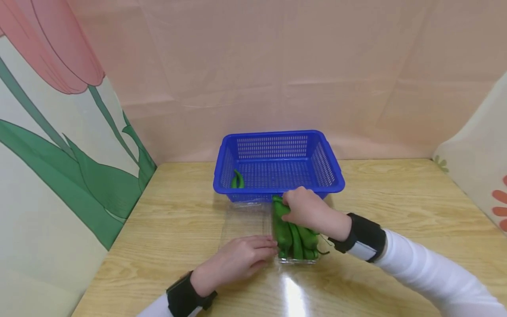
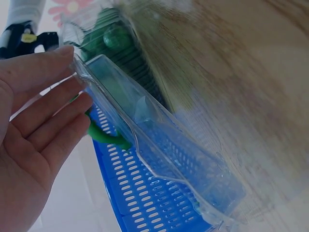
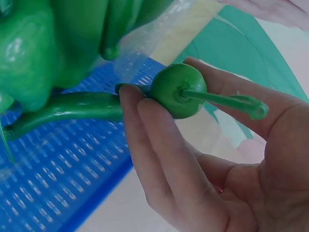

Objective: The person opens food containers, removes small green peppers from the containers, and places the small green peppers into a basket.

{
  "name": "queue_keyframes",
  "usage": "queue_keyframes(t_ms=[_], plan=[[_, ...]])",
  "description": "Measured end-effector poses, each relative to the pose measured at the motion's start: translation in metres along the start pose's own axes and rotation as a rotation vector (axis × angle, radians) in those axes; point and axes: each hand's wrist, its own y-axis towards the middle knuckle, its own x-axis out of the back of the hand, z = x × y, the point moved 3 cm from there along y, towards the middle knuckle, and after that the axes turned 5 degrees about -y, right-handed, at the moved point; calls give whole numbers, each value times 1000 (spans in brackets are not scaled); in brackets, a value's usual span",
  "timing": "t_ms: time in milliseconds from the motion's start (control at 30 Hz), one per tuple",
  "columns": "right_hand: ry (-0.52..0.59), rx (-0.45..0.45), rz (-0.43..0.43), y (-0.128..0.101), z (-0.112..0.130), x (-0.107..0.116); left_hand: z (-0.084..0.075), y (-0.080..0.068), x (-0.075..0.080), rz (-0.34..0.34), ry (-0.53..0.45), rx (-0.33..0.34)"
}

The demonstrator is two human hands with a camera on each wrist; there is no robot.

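Note:
A clear plastic clamshell box point(image 1: 298, 260) lies opened out on the table, its lid point(image 1: 245, 224) to the left. Long green peppers point(image 1: 297, 240) fill the right half. My left hand point(image 1: 239, 257) is at the box's near middle; in the left wrist view its thumb and fingertips hold the clear plastic rim point(image 2: 133, 128). Over the far end of the peppers, my right hand point(image 1: 306, 209) pinches a green pepper point(image 3: 178, 89) between thumb and fingers. Its stem points back toward the palm in the right wrist view.
Right behind the box stands a blue perforated basket point(image 1: 279, 190), with small green peppers point(image 1: 237, 179) at its left side. The wooden table point(image 1: 170, 237) meets a pink cloth backdrop point(image 1: 285, 79). A flower-printed cloth point(image 1: 59, 154) hangs at the left.

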Motion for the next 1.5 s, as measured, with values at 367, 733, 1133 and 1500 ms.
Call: queue_keyframes(t_ms=[367, 733, 1133, 1500], plan=[[35, 64, -80, -6, 2, 13, 0, 0, 1, -9, 11, -14], [114, 115, -108, -5, 3, 23, 0, 0, 0, -12, 9, -16], [235, 65, -62, 11, 4, 33, 1, 0, -1, -16, 1, -7], [285, 50, -71, 32, 12, 48, 1, -1, -1, 1, 2, 0]])
